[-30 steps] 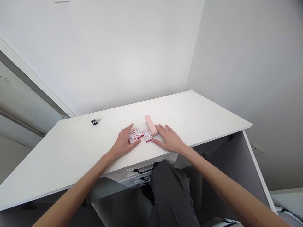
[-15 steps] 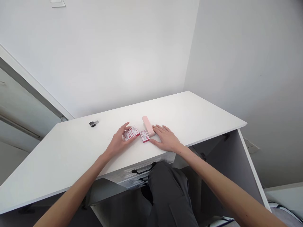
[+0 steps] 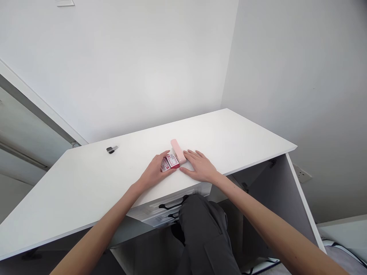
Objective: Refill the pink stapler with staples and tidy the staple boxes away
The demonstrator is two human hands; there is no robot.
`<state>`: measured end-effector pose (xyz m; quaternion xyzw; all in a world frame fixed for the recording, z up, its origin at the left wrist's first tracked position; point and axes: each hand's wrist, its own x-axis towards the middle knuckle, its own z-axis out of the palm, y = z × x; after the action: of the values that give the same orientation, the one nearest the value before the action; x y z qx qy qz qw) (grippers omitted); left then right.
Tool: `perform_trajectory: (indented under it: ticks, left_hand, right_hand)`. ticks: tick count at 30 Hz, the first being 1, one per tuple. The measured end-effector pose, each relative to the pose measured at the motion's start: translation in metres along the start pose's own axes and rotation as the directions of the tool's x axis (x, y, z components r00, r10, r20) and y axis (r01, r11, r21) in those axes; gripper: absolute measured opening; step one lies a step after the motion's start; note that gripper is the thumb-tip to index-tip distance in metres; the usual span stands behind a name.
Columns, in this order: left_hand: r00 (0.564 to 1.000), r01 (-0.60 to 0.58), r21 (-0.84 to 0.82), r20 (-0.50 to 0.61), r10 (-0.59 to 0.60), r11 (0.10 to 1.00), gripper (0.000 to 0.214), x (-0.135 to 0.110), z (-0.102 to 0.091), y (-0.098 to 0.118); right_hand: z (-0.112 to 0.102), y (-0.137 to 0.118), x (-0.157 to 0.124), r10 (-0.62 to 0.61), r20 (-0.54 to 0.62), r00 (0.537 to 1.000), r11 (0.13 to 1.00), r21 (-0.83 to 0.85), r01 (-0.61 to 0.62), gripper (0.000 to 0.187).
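Observation:
My left hand (image 3: 156, 170) is closed around small red-and-white boxes (image 3: 173, 160) lying side by side, thumb in front and fingers behind. A third box does not show separately; it may be under these. The boxes sit at the left of the near end of a pink stapler (image 3: 178, 151). My right hand (image 3: 200, 166) lies flat on the white top, fingers spread and holding nothing. Its fingertips are close to the stapler's right side, and its thumb reaches near the boxes.
A small black-and-silver object (image 3: 111, 149) lies to the left on the white cabinet top (image 3: 237, 133). Below the front edge are drawers with black handles (image 3: 172, 205) and an open compartment (image 3: 262, 194) on the right. My knee (image 3: 197, 214) is against the drawers.
My left hand has moved right with the boxes, up against the stapler, where a single box lay apart before. My right hand has stayed almost in place.

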<state>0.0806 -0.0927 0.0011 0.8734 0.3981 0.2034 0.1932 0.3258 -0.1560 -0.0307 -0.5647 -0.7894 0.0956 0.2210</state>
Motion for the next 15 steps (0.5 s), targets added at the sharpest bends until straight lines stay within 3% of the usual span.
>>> perform_trajectory:
  ticks: [8,15]
  left_hand:
    - [0.999,-0.023,-0.063,-0.030,0.021,0.998,0.087,0.008,0.003,-0.021]
    - [0.999,0.024,-0.015,-0.033,-0.024,1.000,0.099,-0.003,-0.017,-0.046]
  right_hand:
    - [-0.001,-0.001,-0.001,0.008,0.006,1.000,1.000,-0.013,-0.008,0.073]
    - [0.000,0.001,0.000,0.013,0.018,1.000,1.000,-0.012,-0.013,0.075]
